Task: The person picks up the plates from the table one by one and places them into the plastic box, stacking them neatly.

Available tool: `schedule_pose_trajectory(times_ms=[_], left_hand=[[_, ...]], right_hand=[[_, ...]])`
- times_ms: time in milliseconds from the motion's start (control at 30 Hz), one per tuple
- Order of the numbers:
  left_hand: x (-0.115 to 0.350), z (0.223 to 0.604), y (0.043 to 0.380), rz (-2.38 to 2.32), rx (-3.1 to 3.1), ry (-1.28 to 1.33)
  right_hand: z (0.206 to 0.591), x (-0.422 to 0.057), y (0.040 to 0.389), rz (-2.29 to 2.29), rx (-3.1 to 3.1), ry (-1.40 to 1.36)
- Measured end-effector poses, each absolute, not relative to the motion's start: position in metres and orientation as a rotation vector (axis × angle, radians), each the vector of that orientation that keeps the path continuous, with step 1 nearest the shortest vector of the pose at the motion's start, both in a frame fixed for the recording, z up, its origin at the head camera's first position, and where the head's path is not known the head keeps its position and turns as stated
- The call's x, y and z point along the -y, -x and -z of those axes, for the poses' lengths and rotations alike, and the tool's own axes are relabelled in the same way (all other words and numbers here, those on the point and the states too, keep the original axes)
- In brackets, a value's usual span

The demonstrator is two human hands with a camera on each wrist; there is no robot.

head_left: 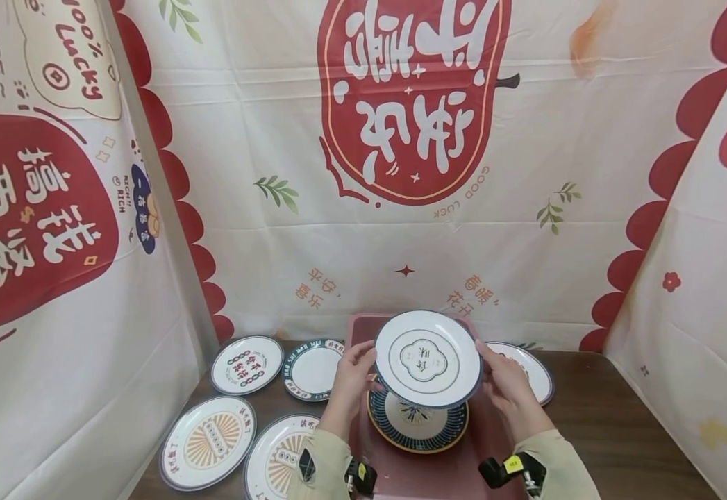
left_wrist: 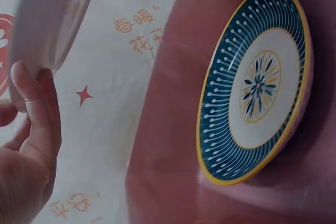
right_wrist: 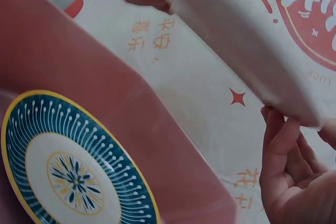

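Observation:
Both hands hold a white plate (head_left: 428, 357) with a thin blue rim and a clover-shaped emblem at its centre. My left hand (head_left: 353, 382) grips its left edge, and my right hand (head_left: 508, 380) grips the opposite edge, fingers curled underneath. The plate is raised and tilted toward the head camera. Below it, a plate with a dark teal patterned border and yellow rim (left_wrist: 215, 129) lies in a pink tray (head_left: 394, 472). In the head view the held plate covers the upper part of that patterned plate.
On the brown table (head_left: 625, 423), left of the tray, lie a plate with red print (head_left: 247, 364), a green-bordered plate (head_left: 314, 371) and two sunburst plates (head_left: 208, 442). Another plate (head_left: 528, 368) sits right of the tray, partly behind my right hand. Printed cloth (head_left: 351, 250) hangs around three sides.

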State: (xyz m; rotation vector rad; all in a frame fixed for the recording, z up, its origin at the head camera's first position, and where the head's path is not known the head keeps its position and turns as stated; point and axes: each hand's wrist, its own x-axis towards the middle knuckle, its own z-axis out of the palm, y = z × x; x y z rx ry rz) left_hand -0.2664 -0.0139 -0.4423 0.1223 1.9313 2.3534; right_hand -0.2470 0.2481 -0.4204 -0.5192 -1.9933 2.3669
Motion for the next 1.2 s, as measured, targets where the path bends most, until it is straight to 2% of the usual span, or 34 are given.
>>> schedule_pose_trajectory(times_ms=[300, 633, 867, 1200], left_hand=[[0.009, 0.454, 0.271, -2.356, -1.912, -0.025], [0.000, 0.471, 0.288, -2.032, -2.370, 0.231], [0.000, 0.496, 0.297, -1.854, -2.616, 0.216], [-0.007, 0.503, 0.301, -1.675, -2.749, 0.180]], right_hand=[[0.436, -0.246, 0.253, -2.510, 1.974, 0.409], [0.463, -0.232, 0.278, -2.331, 1.958, 0.668], [0.479, -0.227, 0.283, -2.131, 2.067, 0.727], [0.496, -0.225, 0.286, -1.899, 2.283, 0.644]])
